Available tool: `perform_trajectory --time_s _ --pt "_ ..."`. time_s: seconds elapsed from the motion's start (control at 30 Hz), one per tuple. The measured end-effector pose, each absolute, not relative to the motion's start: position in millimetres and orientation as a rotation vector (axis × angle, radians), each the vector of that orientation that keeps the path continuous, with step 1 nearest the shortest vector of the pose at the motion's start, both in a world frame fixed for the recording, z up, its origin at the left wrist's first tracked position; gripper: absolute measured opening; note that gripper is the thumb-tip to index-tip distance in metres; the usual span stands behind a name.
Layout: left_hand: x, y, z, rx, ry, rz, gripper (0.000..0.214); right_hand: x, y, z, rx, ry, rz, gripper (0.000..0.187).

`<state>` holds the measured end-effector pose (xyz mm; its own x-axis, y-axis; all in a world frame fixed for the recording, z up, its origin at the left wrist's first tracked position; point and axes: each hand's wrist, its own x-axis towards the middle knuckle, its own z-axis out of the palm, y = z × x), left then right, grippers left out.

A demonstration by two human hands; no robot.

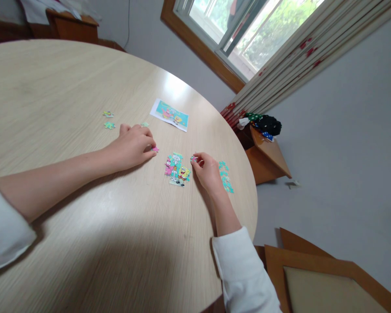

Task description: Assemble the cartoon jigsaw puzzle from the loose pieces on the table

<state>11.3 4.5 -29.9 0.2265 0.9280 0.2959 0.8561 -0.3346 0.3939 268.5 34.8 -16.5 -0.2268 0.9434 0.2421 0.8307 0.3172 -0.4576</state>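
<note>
A partly joined cartoon jigsaw puzzle [176, 170] lies flat on the table between my two hands. My left hand [135, 145] rests on the tabletop to its left, with thumb and fingers closed on a pink puzzle piece [155, 149]. Just right of the joined part, my right hand [206, 168] pinches a small pink and teal puzzle piece [193, 159] between thumb and fingertips. Past my right wrist lie several loose teal pieces [226, 178]. Beyond my left hand is a pale green piece [145, 124], and two more loose pieces [109, 125] sit farther left.
A creased paper [169, 114] with a cartoon picture lies beyond the puzzle on the round wooden table [84, 243]. At the right stand a wooden cabinet [269, 158] with dark cloth on top and a chair [313, 274]. A curtain [299, 52] hangs beside the window.
</note>
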Motion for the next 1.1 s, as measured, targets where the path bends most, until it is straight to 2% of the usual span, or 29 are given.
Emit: perform_trajectory --time_s 0.63,1.1 --pt "13.6 3.1 -26.0 2.295 1.733 0.68 0.034 268.5 35.0 -16.6 -1.556 -2.11 0.334 0.018" --pt "12.2 4.8 -26.6 2.315 1.684 0.645 0.039 268.5 33.9 -17.1 -1.552 -2.095 0.326 0.017"
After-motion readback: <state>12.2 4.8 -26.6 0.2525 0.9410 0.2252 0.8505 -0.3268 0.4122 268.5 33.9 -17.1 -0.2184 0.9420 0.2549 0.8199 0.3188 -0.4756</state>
